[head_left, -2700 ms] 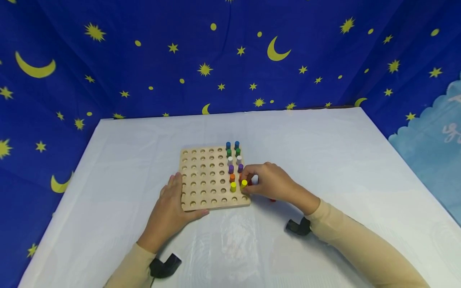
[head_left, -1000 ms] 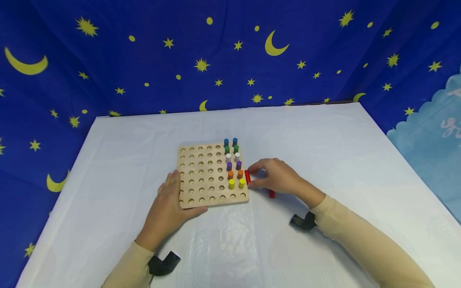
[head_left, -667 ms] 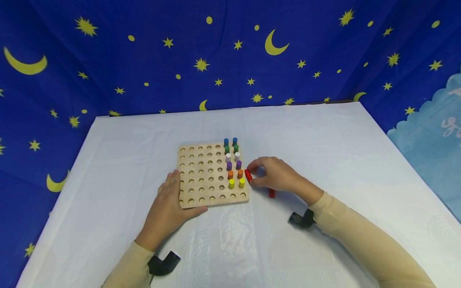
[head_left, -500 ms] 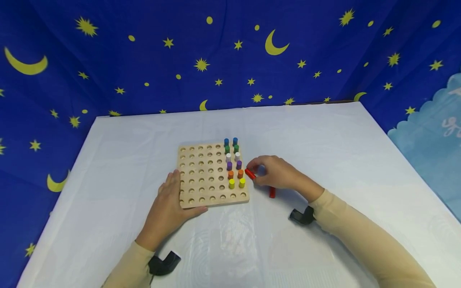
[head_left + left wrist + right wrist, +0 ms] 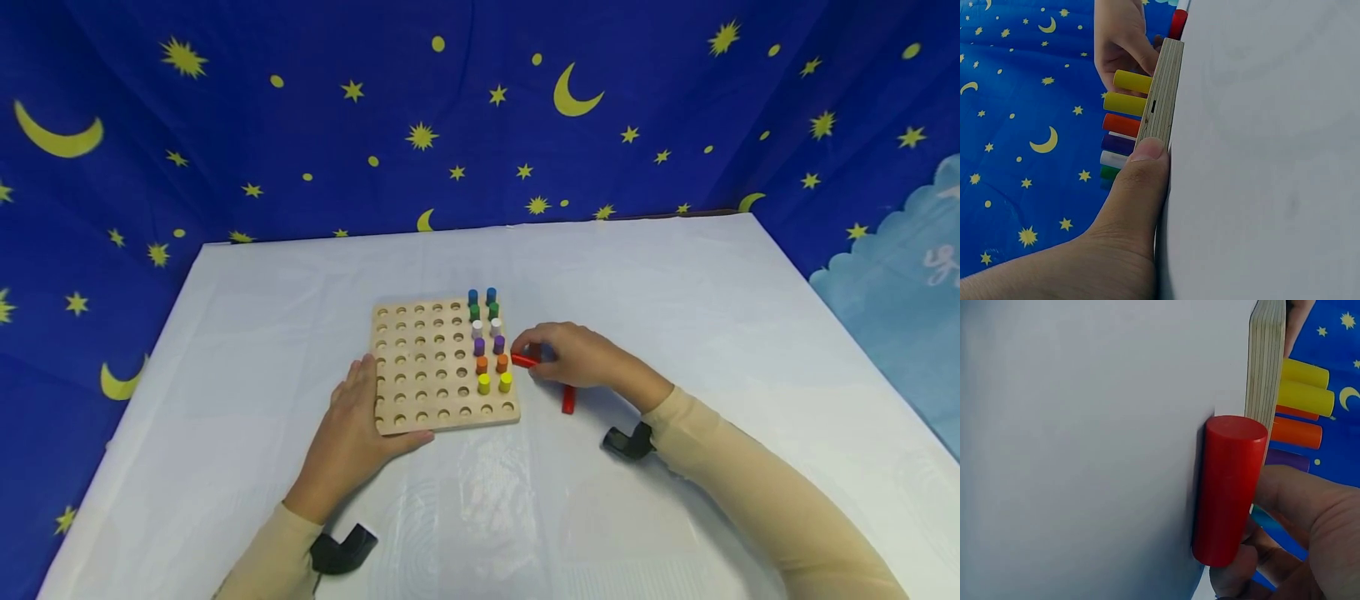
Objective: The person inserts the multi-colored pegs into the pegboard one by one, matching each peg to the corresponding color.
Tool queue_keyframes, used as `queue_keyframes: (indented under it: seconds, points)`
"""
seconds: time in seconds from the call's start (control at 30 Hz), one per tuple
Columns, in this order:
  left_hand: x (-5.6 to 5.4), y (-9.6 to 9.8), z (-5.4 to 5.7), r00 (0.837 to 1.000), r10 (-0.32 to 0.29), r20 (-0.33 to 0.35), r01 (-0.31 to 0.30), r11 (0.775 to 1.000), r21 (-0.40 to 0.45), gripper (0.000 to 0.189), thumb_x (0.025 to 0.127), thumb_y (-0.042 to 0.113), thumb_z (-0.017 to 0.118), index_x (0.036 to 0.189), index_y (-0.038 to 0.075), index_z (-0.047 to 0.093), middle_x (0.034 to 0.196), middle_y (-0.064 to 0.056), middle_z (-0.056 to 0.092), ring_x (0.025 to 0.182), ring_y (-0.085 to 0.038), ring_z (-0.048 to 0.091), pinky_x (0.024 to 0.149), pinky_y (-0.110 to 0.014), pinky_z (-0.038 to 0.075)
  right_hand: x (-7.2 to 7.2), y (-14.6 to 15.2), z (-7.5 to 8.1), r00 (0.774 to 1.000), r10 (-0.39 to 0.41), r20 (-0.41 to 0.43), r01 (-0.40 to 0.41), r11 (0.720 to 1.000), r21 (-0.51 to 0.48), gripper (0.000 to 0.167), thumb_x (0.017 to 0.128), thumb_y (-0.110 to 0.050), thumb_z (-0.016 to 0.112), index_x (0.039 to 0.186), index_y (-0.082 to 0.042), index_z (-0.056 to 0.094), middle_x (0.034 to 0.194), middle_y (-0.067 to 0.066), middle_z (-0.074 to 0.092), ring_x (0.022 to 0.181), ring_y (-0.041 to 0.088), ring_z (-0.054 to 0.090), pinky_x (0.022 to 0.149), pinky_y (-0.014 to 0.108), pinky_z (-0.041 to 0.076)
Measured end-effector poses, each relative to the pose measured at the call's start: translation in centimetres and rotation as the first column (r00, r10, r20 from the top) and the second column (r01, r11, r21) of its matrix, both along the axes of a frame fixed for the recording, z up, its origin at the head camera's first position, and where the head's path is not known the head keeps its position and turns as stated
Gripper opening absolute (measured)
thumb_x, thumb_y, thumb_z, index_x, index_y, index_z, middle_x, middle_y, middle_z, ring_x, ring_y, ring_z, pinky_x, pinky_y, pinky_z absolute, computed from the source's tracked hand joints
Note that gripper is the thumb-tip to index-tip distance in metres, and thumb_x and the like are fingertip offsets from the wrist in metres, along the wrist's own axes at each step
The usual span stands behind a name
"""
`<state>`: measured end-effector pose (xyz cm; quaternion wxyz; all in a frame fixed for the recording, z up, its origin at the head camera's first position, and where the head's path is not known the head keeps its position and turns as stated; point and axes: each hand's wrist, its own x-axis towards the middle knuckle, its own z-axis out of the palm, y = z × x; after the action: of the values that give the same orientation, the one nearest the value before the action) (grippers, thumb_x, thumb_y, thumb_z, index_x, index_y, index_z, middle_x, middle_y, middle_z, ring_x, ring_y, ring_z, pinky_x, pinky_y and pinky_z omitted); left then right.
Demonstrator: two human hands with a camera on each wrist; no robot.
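Observation:
A square wooden pegboard [image 5: 480, 422] lies on the table. Its two right-hand columns hold upright pegs in pairs: blue, green, white, purple, orange [image 5: 482, 365] and yellow [image 5: 506, 382]. Against the board's near-left corner rests my left hand [image 5: 345, 442], fingers extended along the left side, thumb [image 5: 1138, 187] straight along the front edge. Just off the right edge, my right hand [image 5: 581, 354] pinches a red peg [image 5: 524, 361] between thumb and fingertips; the peg lies roughly sideways. Beneath that wrist a second red peg [image 5: 1229, 494] lies on the table, untouched as far as I can see.
A white cover [image 5: 637, 275] spreads over the table. Behind it hangs a blue cloth [image 5: 300, 125] with yellow moons and stars. Black mounts [image 5: 343, 550] stick out from both sleeves.
My right hand has left the seated yellow peg and taken a red peg beside the board. That red peg has turned from lengthwise to nearly sideways. My left hand stays put.

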<state>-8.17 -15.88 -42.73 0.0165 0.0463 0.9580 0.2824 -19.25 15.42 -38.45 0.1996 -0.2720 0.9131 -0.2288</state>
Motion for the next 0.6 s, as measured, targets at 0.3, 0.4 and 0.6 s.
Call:
queue_keyframes:
  seconds: [0.3,0.4,0.6]
  points:
    - [-0.01,-0.02,0.1,1.0,0.002,-0.004,-0.002,1.0,-0.003,0.137,0.065,0.069,0.081,0.158,-0.002,0.008,0.164,-0.024,0.016,0.153,-0.041,0.014,0.124,-0.057,0.016,-0.01,-0.01,-0.25,0.999,0.001,0.038,0.0,1.0,-0.015,0.037,0.091,-0.019,0.072,0.128,-0.02,0.064,0.109,0.0,0.067,0.093,0.018,0.057,0.083,0.033,0.053]
    - [-0.02,-0.04,0.03,1.0,0.003,-0.003,-0.003,1.0,-0.003,0.137,0.065,0.069,0.08,0.158,-0.002,0.008,0.164,-0.023,0.016,0.153,-0.041,0.014,0.124,-0.056,0.016,-0.07,0.07,-0.41,0.999,-0.004,0.046,0.007,0.998,-0.064,0.033,0.09,-0.017,0.073,0.122,-0.02,0.063,0.098,-0.001,0.065,0.085,0.017,0.057,0.074,0.029,0.051]
    - [-0.04,-0.02,-0.17,1.0,0.008,0.003,-0.008,1.0,0.003,0.138,0.065,0.071,0.08,0.158,-0.001,0.008,0.165,-0.022,0.016,0.153,-0.04,0.013,0.124,-0.056,0.016,-0.1,0.47,-0.7,0.999,-0.004,0.039,0.01,0.988,-0.154,0.031,0.089,-0.013,0.074,0.116,-0.019,0.059,0.098,0.0,0.064,0.085,0.017,0.057,0.075,0.029,0.05]
